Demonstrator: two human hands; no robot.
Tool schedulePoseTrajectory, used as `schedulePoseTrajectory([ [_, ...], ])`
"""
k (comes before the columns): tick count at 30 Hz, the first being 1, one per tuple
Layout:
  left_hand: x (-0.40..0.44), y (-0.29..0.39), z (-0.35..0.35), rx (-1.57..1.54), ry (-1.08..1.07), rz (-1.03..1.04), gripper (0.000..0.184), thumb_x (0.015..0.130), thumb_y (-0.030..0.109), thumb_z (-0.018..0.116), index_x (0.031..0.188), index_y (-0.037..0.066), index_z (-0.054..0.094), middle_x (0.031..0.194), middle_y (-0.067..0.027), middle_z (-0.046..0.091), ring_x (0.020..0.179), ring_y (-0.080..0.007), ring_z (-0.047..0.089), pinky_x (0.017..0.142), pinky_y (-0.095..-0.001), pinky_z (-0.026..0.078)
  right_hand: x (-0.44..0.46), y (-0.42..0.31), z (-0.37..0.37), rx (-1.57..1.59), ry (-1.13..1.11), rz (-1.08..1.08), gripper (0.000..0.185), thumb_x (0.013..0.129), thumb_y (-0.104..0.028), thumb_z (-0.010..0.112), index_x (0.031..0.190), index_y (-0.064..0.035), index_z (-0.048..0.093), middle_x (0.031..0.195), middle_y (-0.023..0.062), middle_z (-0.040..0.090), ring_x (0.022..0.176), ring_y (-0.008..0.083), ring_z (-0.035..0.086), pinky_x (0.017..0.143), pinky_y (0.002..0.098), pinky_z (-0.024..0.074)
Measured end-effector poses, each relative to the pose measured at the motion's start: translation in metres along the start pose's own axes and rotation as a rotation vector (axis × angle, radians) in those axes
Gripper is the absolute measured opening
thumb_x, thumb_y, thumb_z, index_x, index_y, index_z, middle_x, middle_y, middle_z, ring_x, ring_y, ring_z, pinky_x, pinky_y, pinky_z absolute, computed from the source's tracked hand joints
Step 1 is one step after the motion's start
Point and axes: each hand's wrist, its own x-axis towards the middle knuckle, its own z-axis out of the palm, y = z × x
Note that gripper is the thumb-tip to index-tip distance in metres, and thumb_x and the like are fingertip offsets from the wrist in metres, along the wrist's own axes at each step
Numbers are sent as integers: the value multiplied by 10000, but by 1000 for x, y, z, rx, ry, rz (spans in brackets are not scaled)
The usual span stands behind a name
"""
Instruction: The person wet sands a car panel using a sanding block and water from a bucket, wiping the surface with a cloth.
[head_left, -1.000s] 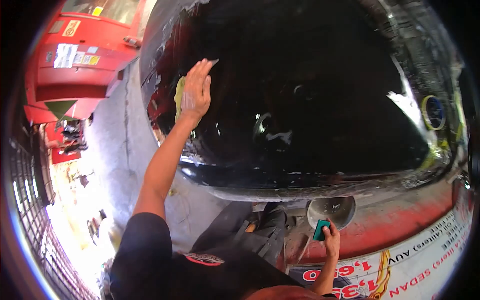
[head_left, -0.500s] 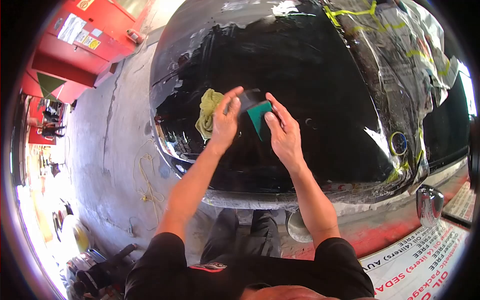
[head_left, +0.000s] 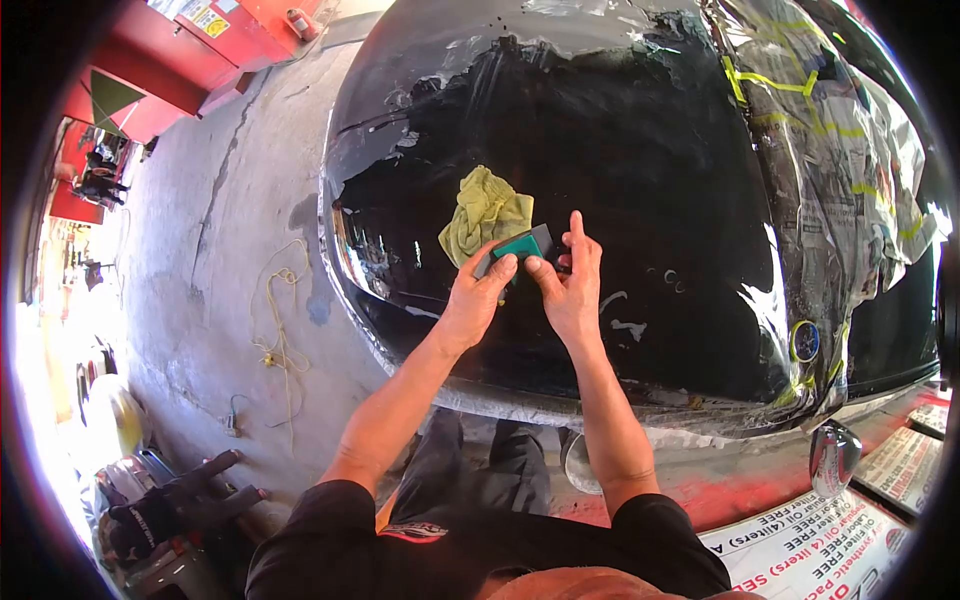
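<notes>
Between my two hands is a small green sanding block [head_left: 518,247] with a dark grey sheet, like sandpaper, at its right end. My left hand [head_left: 478,300] pinches the left side, thumb on the green face and fingers behind. The thumb of my right hand [head_left: 572,298] presses on the lower right edge; its index finger points up and the other fingers are curled. Just beyond the block, a crumpled yellow-green cloth [head_left: 485,212] lies on the wet black car hood [head_left: 640,170].
Newspaper masking [head_left: 800,190] with yellow tape covers the windshield side, and a tape roll [head_left: 804,341] lies there. A yellowish cord [head_left: 275,320] is on the concrete floor at left. Printed sign boards [head_left: 800,545] are at lower right.
My hands have come together on the block, and the left now grips it. The grey sheet has shifted against the block. The view has moved, so the hood and cloth appear further right.
</notes>
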Motion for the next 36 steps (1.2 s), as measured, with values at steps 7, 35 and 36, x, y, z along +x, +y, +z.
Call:
schedulePoseTrajectory([
  [7,32,23,-14,-94,26,47,390,1049,236,689,1352,9,591,1170,-42,664,1061,-121,623,927,-285,518,-3,4,36,69,23,-80,385,895,-72,805,1261,-1,708,893,80,643,763,176,647,664,313,536],
  [35,209,44,-71,1460,-39,977,474,917,278,781,1362,152,680,1316,-158,657,1225,-376,597,1073,-464,488,197,132,-90,-1152,364,-97,475,1036,-404,587,1427,-138,638,1412,161,628,1253,440,597,1099,568,434],
  [36,212,40,-71,1463,-77,971,473,914,281,783,1360,159,685,1323,-158,652,1222,-373,594,1072,-462,489,197,138,-92,-1144,374,-143,474,1039,-406,583,1427,-139,638,1412,165,626,1263,436,592,1106,567,427],
])
